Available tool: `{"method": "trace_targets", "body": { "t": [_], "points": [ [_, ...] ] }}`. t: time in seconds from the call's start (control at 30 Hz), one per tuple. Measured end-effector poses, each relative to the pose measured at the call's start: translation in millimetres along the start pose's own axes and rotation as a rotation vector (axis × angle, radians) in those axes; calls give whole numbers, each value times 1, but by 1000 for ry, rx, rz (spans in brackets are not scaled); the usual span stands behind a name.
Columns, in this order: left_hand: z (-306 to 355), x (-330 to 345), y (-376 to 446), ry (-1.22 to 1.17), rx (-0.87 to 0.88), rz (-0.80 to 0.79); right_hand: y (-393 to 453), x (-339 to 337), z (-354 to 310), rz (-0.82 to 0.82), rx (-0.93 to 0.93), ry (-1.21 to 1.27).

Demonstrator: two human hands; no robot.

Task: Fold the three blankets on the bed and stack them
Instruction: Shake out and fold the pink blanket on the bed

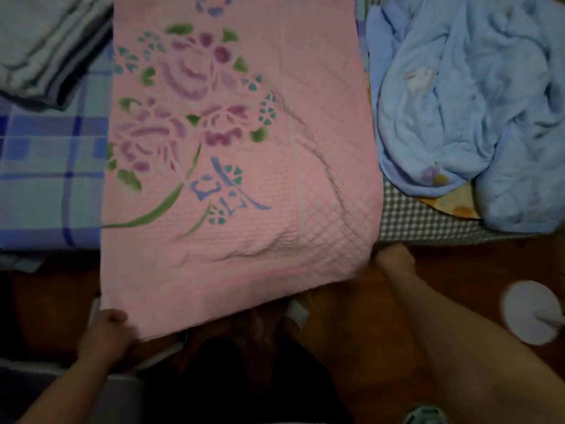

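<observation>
Both hands hold the near edge of the pink blanket (238,166). The left hand (105,330) grips the near left corner, fingers curled round it. The right hand (394,258) is at the near right corner — it looks to be pinching the edge, but its fingers are partly hidden.

The pink blanket lies long and flat on the bed (46,166), with its flower side up and its near end hanging off the edge. It looks partly folded, and likely needs more folds.

One job looks done — a grey blanket (39,47) sits folded at the far left of the bed. The blue blanket (464,102) is a crumpled heap on the right, just beside the pink one, not yet folded. Nothing is stacked yet.

No box or basket shows. A round white thing (530,316) sits on the floor at the right; what it is cannot be told.
</observation>
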State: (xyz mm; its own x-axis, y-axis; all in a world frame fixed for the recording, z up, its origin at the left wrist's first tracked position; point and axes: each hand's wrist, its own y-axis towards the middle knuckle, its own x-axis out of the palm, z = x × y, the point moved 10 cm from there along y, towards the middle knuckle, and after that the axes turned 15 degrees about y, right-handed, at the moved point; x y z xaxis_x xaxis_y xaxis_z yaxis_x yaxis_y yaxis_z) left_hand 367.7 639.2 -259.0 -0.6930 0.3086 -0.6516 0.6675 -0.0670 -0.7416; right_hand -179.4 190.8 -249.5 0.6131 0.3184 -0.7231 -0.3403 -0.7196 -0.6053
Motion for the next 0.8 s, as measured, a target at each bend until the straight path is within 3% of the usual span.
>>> {"method": "trace_targets", "body": {
  "t": [0.13,0.2,0.27,0.37,0.6,0.7,0.8],
  "points": [
    [-37,38,52,-1,10,40,26,4,-110,60,-380,277],
    [-42,43,68,9,69,62,36,6,-134,49,-431,348],
    [-8,12,16,-56,83,85,46,10,-140,44,-411,367],
    [6,-2,-21,-207,-28,71,57,8,-145,53,-341,383],
    [-56,43,77,-72,69,92,73,4,-159,42,-393,170],
    [-20,17,21,-119,60,109,78,-2,-160,12,-341,75],
    [0,-4,-23,-149,22,160,85,-19,-155,162,-349,23]
  ]
}}
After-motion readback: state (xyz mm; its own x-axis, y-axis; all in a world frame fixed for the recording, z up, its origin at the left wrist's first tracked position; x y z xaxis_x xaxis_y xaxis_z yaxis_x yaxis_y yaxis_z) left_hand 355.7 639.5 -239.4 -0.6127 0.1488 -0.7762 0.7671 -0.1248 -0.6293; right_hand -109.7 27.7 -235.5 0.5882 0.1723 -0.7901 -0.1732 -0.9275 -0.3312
